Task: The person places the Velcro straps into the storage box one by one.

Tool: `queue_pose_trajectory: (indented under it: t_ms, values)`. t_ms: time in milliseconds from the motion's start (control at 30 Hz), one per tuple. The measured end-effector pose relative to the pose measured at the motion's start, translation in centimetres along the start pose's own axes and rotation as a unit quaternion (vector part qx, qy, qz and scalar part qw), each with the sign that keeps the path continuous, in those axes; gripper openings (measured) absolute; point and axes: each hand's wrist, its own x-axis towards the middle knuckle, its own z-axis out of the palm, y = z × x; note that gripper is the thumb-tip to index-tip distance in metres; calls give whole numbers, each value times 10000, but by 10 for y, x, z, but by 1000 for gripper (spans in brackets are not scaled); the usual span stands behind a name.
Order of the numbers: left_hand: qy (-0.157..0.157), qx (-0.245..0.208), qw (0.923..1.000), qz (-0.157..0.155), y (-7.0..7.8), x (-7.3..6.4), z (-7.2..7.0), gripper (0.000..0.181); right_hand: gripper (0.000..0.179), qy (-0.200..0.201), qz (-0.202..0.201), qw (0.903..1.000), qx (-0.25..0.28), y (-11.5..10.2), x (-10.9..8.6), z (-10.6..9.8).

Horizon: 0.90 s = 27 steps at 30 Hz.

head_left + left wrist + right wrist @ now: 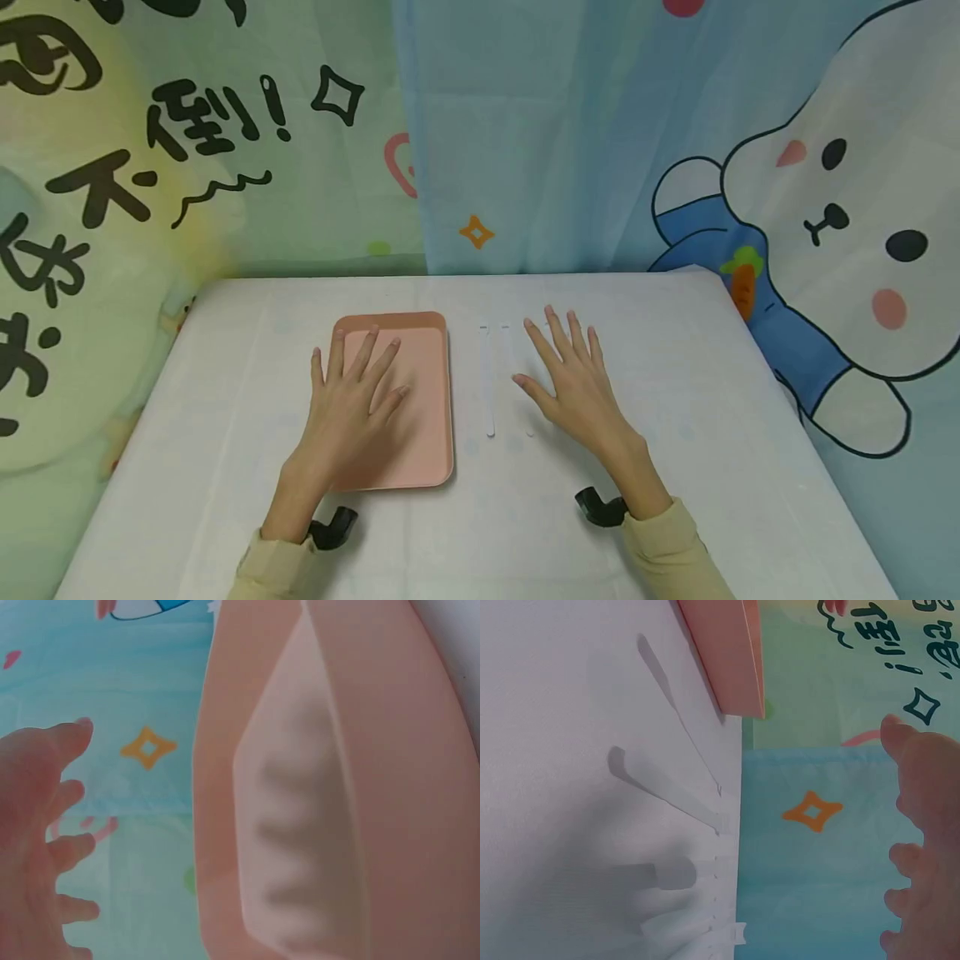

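Observation:
A shallow pink rectangular tray [427, 400] lies on the white table, left of the middle. Above it hovers my left hand [345, 408], fingers straight and spread, casting a shadow onto the tray floor; the left wrist view shows a gap between hand and tray wall [405, 787]. Right of the tray, several thin, pale, see-through strips [487, 375] lie side by side. They have rounded near ends, clearer on one strip [660, 791] in the right wrist view. My right hand [581, 396] is spread over the rightmost strips, partly hiding them, and holds nothing.
White cloth covers the table [720, 467]. A printed curtain [525, 150] with a cartoon bear and lettering hangs behind its far edge. Each wrist carries a black camera mount, one on the left [335, 528] and one on the right [600, 507].

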Motion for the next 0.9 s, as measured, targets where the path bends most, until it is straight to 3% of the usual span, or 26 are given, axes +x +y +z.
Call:
queue_pose_trajectory:
  t_ms: [100,200,333,433,600,733,900]
  values:
    - [12,-92,9998,-181,-1,-1,0,65,80,39,7,10000,46,1,-1,0]
    - [34,-296,9969,-727,-6,-6,-1,62,77,180,-10,9997,190,4,-2,1]
    - [-144,-671,9836,-1666,-16,-21,0,59,70,468,-96,9976,497,11,-4,2]
    - [-250,-1091,9720,-2066,-24,-30,2,53,68,589,-72,9958,695,19,-6,0]
    - [-2,-1639,9591,-2307,-31,-37,9,40,67,262,327,9960,795,34,-10,-2]
    - [130,-1690,9564,-2380,-34,-40,13,35,63,-8,672,9930,975,48,-11,-3]
    - [187,-1627,9543,-2501,-37,-44,14,34,59,-38,778,9883,1312,63,-8,-3]
